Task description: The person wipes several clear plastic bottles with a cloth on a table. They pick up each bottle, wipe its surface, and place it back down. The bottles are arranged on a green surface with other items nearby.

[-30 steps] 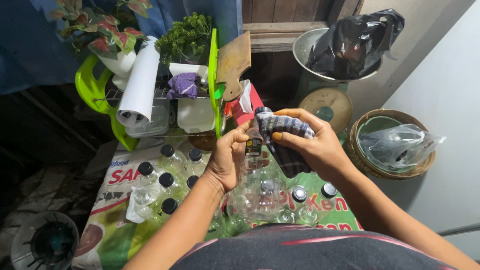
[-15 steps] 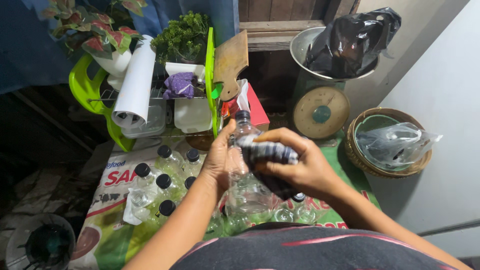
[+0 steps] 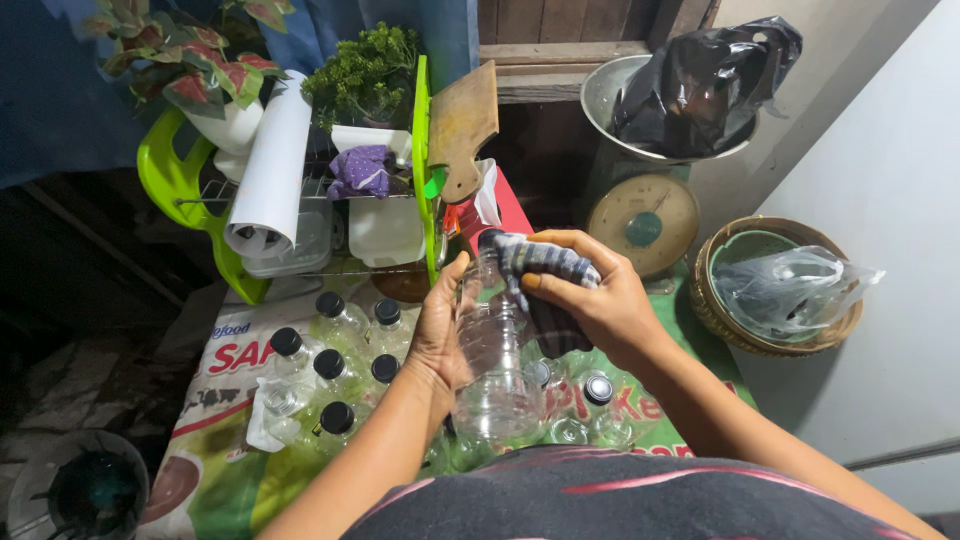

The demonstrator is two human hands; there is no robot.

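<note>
A: While we look down from the head camera, we note the left hand [image 3: 440,335] wrapped around the body of a clear plastic bottle [image 3: 492,370], fingers curled close on its far side, thumb up along the near wall. The bottle sits at centre, tilted with its mouth toward twelve o'clock.

B: Agreed. We log the right hand [image 3: 600,305] at about two o'clock from the bottle's middle, fingers closed over a striped cloth [image 3: 545,260] that is pressed onto the bottle's neck. We cannot tell whether a cap sits under the cloth.

A: At nine o'clock from the hands we count a cluster of capped bottles [image 3: 335,365], clear with black caps, lying on a printed sack [image 3: 225,440]. More bottles [image 3: 590,410] lie at five o'clock, under the right wrist.

B: At eleven o'clock we see a green rack [image 3: 165,180] holding a white paper roll [image 3: 270,180], a purple rag [image 3: 360,172] and a white tub [image 3: 385,232]. A wooden board [image 3: 462,130] leans at twelve.

A: At one o'clock, a scale [image 3: 642,222] with a metal pan and a black bag [image 3: 705,85] in it. At three o'clock, a woven basket [image 3: 715,305] with a clear plastic bag [image 3: 790,285] inside.
</note>
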